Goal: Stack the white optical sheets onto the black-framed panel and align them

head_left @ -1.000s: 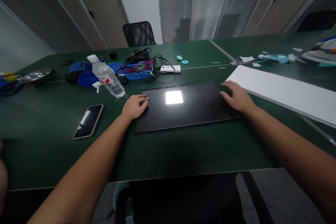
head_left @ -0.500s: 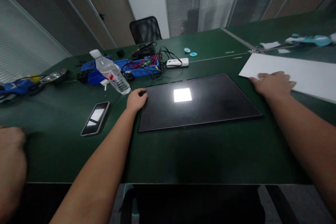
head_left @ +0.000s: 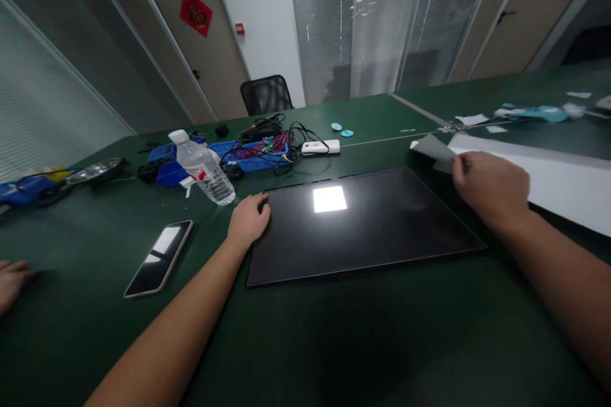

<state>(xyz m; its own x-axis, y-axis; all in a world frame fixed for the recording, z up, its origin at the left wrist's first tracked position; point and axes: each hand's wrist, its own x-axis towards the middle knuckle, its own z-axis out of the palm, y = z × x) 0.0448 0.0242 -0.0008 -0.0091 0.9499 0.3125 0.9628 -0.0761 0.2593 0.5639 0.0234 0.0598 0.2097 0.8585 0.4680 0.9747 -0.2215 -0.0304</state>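
A flat black screen panel lies on the green table, a bright square of light reflected in its glossy face. At its left edge is my left hand, thumb and fingers closed round the rim near the far corner. My right hand, beyond the panel's right side, pinches the near-left part of a large white paper sheet. That corner of the paper is lifted and folded, showing a greyish flap. The rest of the sheet stretches off to the right, partly behind my hand.
A phone lies left of my left arm, a tilted-looking water bottle behind it. Farther back are a blue tray of tangled wires and a white power strip. Another person's hand is at the left edge.
My right hand has gone from lying flat on the paper to pinching it, and the corner is now raised and folded. The other person's hand has drawn back leftward. The view has tilted up.
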